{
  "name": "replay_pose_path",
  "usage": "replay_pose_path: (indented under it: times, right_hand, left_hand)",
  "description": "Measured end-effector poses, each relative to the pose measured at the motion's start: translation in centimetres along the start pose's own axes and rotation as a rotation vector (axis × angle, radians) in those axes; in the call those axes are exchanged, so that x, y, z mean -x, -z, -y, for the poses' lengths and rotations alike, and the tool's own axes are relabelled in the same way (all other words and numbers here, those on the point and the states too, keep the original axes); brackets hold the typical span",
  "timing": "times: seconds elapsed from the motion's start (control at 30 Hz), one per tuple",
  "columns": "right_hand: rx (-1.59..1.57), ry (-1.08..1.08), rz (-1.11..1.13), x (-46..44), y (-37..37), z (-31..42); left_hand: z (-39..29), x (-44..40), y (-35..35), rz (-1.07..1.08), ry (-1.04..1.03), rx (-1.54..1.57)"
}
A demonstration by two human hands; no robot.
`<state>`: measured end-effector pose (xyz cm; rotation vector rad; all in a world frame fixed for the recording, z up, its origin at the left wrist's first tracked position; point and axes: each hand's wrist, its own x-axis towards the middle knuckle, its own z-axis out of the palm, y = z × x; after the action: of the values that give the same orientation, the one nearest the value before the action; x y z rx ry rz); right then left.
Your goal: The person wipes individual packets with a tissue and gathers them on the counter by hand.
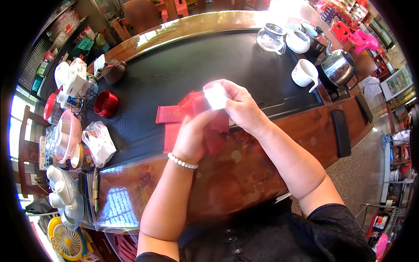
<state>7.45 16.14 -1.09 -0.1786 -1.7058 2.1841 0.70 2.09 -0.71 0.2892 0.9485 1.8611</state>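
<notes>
My left hand (194, 131), with a white bead bracelet at its wrist, is closed around a small red packet (199, 105) over the near edge of the dark tray table. Between the thumb and fingers of my right hand (244, 105) is a bright white, shiny piece (216, 96). It meets the red packet; glare hides whether the two are joined. More red packets lie beneath and beside my hands: one flat packet (170, 114) to the left, another (172, 133) below it, and others partly covered by my left hand.
A red round container (106, 104) and a crumpled white plastic bag (99, 143) stand left. At the right are a white mug (304, 73), a steel kettle (337, 67) and a glass pot (270, 38). A black phone-like slab (341, 133) lies on the wooden edge.
</notes>
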Motion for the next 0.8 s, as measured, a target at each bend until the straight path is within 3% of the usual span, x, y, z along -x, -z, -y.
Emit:
replay_pose_path:
  times: [0.5, 0.8]
  right_hand:
    - [0.067, 0.040, -0.021, 0.0, 0.1, -0.4]
    - [-0.287, -0.144, -0.081, 0.3, -0.1, 0.6]
  left_hand:
    - [-0.1, 0.0, 0.0, -0.021, 0.029, -0.027]
    - [-0.1, 0.1, -0.2, -0.007, 0.010, -0.022]
